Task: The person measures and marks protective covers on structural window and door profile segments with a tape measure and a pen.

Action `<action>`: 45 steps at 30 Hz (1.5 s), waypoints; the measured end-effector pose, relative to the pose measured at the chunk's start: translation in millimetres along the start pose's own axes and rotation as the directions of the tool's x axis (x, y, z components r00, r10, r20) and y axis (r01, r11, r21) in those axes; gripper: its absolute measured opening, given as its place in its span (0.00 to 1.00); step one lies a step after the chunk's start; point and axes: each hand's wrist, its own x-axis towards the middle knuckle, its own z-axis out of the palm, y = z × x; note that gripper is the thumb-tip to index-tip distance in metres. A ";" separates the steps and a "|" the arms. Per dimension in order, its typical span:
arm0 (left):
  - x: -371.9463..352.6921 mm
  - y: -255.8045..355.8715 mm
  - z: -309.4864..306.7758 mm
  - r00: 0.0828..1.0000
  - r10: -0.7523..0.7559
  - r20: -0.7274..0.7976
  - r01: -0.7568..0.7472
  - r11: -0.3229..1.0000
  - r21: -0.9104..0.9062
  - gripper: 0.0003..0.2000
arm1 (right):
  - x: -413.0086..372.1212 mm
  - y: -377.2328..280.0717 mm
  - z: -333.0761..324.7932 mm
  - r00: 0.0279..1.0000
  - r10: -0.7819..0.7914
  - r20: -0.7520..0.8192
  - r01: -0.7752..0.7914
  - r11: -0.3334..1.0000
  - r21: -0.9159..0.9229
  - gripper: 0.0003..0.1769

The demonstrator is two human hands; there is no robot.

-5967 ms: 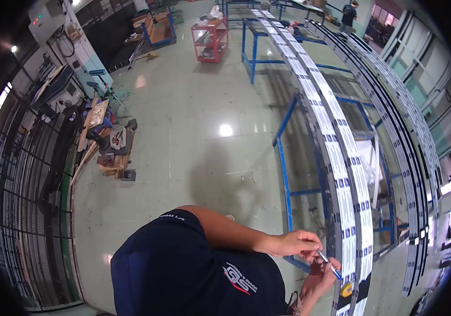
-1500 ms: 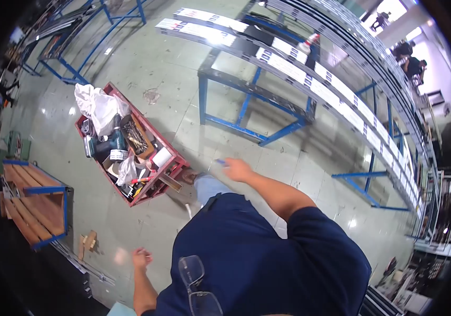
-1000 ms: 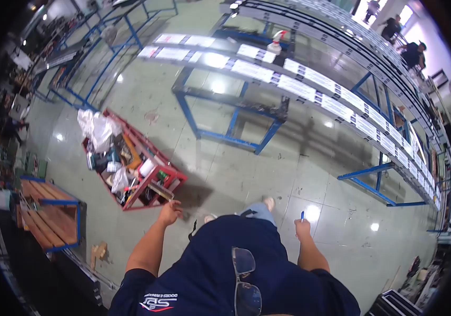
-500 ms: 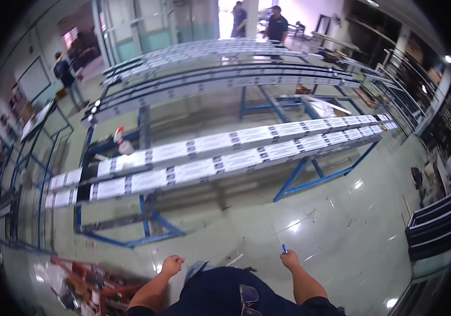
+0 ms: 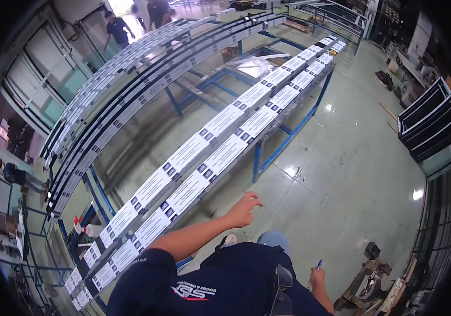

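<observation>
My left hand (image 5: 245,209) is in the air beside the near long profile (image 5: 217,158), apart from it. Its fingers are loosely bent and spread, with nothing in them. Low on the right, my right hand (image 5: 317,275) is closed around a slim blue pen (image 5: 320,264), whose upper end sticks out above the fist. Two long profiles wrapped in white printed film lie side by side on blue trestles (image 5: 283,150); the other one (image 5: 196,147) is farther from me. Black bands cross both near their lower-left ends.
A spray bottle (image 5: 86,228) with a red head stands beyond the profiles. More wrapped profiles (image 5: 130,108) lie on a rack behind. Dark frames (image 5: 428,121) lean at the right, and a machine (image 5: 367,284) sits low right. Several people are in the background.
My view has swung to the right, so the profiles now run diagonally. My left hand has come forward and up, its fingers looser. My right hand still holds the pen, lower down.
</observation>
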 end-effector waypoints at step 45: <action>1219.9 161.1 297.3 0.650 0.651 0.392 -0.412 0.736 -0.537 0.20 | 829.1 -755.3 -257.2 0.959 -0.284 0.010 0.273 0.911 -0.309 0.11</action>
